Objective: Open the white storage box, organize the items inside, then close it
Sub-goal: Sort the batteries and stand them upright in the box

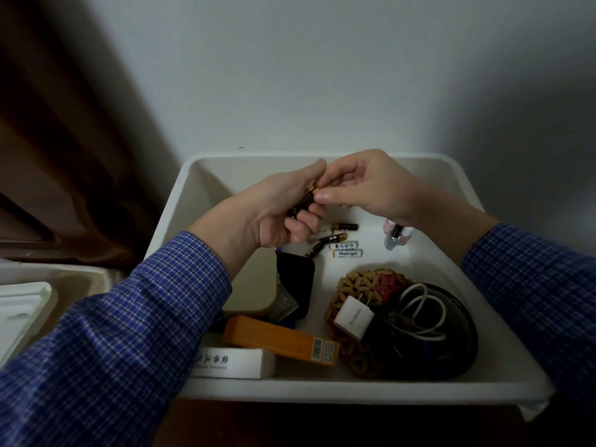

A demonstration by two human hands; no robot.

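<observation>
Now I see both hands raised over the open white storage box [206,188], forearms angled inward. My left hand [274,211] curls around a bundle of dark batteries [303,201]; my right hand [364,185] pinches their gold ends with thumb and fingertips.

A plain white painted wall [322,69] fills the back, dim and greyish in weak light. At the left hangs a dark brown fabric curtain [58,130] in folds, touching the wall's edge.
</observation>
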